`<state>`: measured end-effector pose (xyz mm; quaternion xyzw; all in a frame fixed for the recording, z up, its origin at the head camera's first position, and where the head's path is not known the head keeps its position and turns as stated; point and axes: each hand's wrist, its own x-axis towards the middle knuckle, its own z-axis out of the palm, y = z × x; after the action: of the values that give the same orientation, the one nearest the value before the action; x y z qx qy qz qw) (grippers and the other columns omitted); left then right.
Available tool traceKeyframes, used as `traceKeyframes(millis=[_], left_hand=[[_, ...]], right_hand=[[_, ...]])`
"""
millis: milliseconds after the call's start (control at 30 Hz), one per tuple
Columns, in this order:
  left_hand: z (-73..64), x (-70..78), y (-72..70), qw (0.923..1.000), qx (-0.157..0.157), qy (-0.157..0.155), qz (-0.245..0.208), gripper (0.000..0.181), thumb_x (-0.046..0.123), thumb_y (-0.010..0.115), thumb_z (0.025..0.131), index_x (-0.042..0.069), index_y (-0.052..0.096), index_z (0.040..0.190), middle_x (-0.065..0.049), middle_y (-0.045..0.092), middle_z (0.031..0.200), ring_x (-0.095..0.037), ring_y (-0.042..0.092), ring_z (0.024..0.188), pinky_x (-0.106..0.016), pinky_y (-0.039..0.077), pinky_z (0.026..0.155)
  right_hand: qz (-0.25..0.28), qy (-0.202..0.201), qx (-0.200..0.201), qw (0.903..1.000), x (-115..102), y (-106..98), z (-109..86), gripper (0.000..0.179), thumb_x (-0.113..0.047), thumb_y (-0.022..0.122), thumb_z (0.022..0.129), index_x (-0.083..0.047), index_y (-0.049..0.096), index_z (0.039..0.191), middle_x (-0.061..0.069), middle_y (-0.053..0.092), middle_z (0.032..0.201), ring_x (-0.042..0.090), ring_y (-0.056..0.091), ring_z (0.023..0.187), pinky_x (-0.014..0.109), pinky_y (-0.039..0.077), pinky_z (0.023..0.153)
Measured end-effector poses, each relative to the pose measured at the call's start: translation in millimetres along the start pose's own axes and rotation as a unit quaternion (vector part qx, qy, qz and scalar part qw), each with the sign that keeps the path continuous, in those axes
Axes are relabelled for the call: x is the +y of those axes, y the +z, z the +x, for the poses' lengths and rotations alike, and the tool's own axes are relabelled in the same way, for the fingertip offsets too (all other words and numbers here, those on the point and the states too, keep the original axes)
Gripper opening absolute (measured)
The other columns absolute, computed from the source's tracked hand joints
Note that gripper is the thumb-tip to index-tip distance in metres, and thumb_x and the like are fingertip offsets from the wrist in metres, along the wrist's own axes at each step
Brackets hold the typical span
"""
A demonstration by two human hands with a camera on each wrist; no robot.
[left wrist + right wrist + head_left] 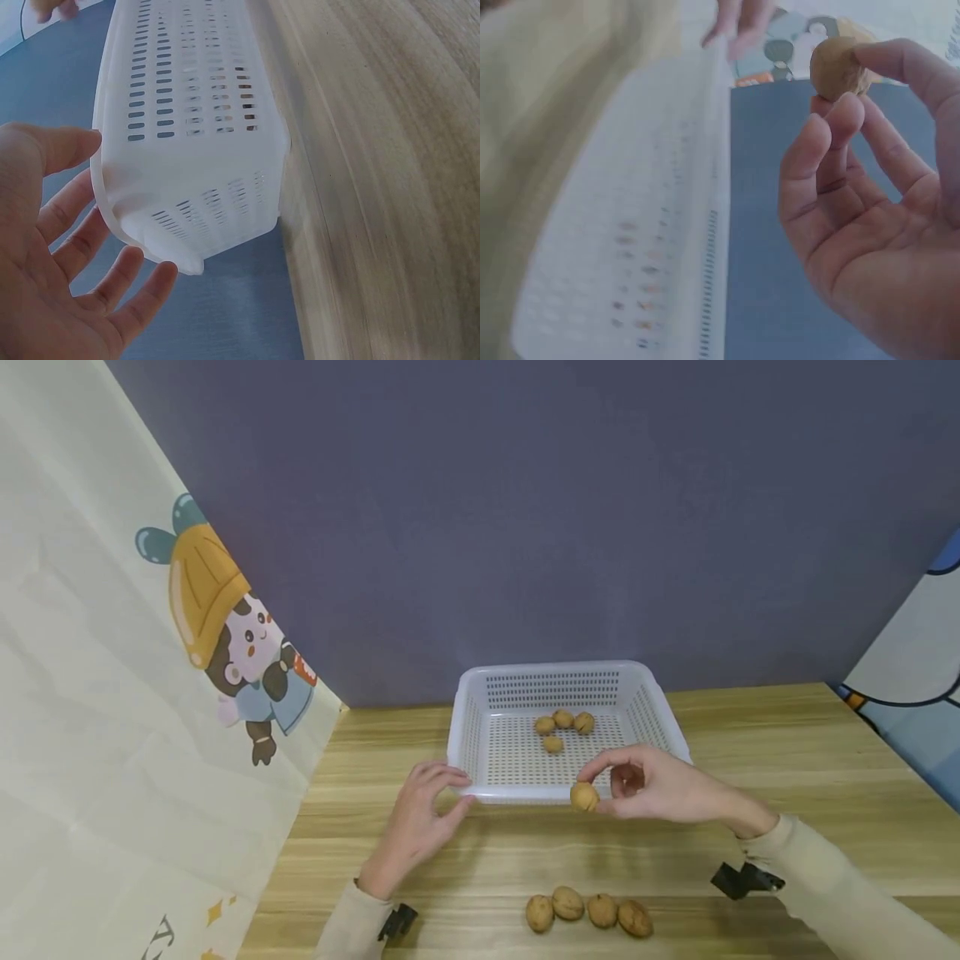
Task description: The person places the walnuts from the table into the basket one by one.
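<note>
Over wooden tabletop (pixel 765 735), right hand (pixel 656 783) pinches walnut (pixel 583 797) that a slip could drop outside basket's (pixel 517 794) six-o'clock rim, left hand (pixel 420 818) spread-fingered at eight.

A white plastic basket (pixel 146 165) with rows of slots stands on the wood-grained bench (pixel 367 187), brownish patches showing through some slots. The left hand (pixel 52 296) spreads its fingers around a rim corner, thumb tip at the rim. Blurred fingertips (pixel 54 6) appear top left; a blue-grey surface (pixel 232 315) lies behind.
</note>
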<state>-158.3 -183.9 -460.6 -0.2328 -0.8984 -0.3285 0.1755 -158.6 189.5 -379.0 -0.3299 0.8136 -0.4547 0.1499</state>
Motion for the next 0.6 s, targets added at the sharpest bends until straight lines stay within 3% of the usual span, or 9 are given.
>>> traceKeyframes(millis=[167,300,600], left_hand=[[0.0,-0.1,-0.3,1.0,-0.001,-0.003,0.001,0.021,0.019,0.086,0.088,0.013,0.079,0.107,-0.001,0.077,0.119,-0.03,0.063,0.127,-0.054,0.05,0.113],[-0.1,0.2,-1.2,1.0,0.001,-0.004,0.003,0.02,0.02,0.086,0.088,0.015,0.079,0.106,0.0,0.078,0.119,-0.029,0.063,0.126,-0.053,0.051,0.112],[-0.4,0.8,-0.1,1.0,-0.004,-0.006,-0.005,0.022,0.017,0.086,0.087,0.012,0.079,0.108,-0.002,0.077,0.12,-0.031,0.062,0.127,-0.057,0.049,0.113]], right_hand=[[-0.015,-0.001,0.005,0.9999,-4,-24,13.3,0.032,-0.014,0.076,0.098,-0.01,0.071,0.13,0.0,0.071,0.085,0.01,0.062,0.07,0.027,0.053,0.062],[-0.027,-0.001,0.01,0.9996,-7,-39,28.1,0.035,-0.015,0.075,0.099,-0.006,0.069,0.133,0.005,0.075,0.098,0.012,0.065,0.071,0.029,0.054,0.064],[-0.003,0.046,0.033,0.9984,1,-59,62.3,0.039,-0.016,0.075,0.099,-0.007,0.068,0.136,0.016,0.072,0.129,0.016,0.071,0.087,0.031,0.059,0.073]])
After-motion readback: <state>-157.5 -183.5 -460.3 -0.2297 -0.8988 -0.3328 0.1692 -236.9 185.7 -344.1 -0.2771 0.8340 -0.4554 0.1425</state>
